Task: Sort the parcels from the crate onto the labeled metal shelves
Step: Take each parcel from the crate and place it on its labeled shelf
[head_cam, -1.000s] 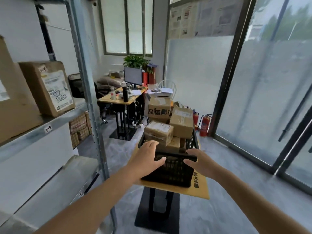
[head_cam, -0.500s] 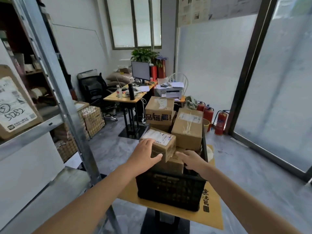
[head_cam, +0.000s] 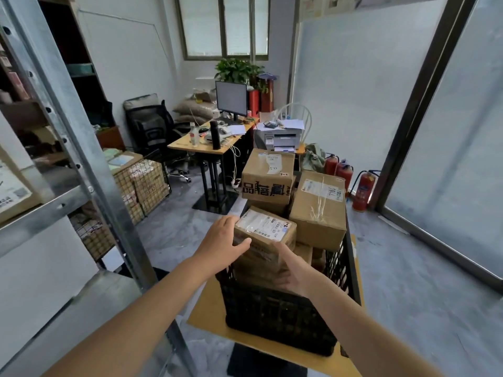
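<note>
Parcel (head_cam: 265, 232) under the hands: the near-left box on top of the pile in the black crate (head_cam: 272, 317), which sits on a yellow board (head_cam: 206, 314) just right of the metal shelves (head_cam: 81, 164).

Left hand (head_cam: 220, 240): fingers straight and close together, laid flat on the box's left side, thumb spread along the near top edge. Right hand (head_cam: 291, 270): palm set against the near-right corner, low down. Its fingers are mostly hidden beneath, so I cannot tell whether they curl under.

Judgement: the two hands bracket opposite sides to squeeze and lift. The box lies tilted on the pile, with a big parcel (head_cam: 318, 208) touching its right and a printed parcel (head_cam: 268, 178) behind, so a side grip is the free approach.

Appearance: brown cardboard, taped, with a glossy white barcode label on top. A small corner tag may read 1-2, which would be the shelf code. Edges look slightly crushed.
</note>
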Demonstrator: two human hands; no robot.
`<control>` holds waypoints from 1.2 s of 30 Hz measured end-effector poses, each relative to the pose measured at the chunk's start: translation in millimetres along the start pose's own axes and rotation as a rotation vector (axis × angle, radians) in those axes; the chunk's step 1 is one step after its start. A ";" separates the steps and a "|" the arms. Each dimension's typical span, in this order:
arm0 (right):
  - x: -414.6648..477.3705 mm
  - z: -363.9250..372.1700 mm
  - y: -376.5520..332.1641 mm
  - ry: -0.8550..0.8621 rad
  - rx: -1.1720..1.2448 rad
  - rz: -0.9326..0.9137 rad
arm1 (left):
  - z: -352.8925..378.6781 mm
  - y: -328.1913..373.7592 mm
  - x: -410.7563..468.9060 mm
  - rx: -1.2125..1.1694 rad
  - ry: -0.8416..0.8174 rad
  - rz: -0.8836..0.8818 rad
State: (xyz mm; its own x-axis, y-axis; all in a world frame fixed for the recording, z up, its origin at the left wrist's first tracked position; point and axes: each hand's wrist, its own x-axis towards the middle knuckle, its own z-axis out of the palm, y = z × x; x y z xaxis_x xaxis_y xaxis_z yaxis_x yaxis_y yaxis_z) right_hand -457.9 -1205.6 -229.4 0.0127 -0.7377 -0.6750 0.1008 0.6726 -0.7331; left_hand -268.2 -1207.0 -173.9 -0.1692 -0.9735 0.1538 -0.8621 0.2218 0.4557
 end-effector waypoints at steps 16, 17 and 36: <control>-32.9 -17.4 11.6 0.263 0.051 -0.271 | -19.1 -37.4 13.8 -0.108 -0.045 0.235; -39.2 -20.8 8.2 0.275 0.016 -0.306 | -19.4 -37.0 12.0 -0.117 -0.055 0.250; -88.4 -22.1 -24.2 0.023 -0.008 -0.518 | -35.3 -30.3 -64.0 -0.142 -0.055 0.137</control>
State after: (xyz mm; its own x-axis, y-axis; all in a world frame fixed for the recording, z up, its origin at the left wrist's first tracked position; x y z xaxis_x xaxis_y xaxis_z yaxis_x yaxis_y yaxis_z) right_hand -483.4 -1155.4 -153.9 -0.0587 -0.9725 -0.2253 0.0802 0.2204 -0.9721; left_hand -214.4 -1149.5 -166.6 -0.3093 -0.9345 0.1762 -0.7537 0.3539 0.5538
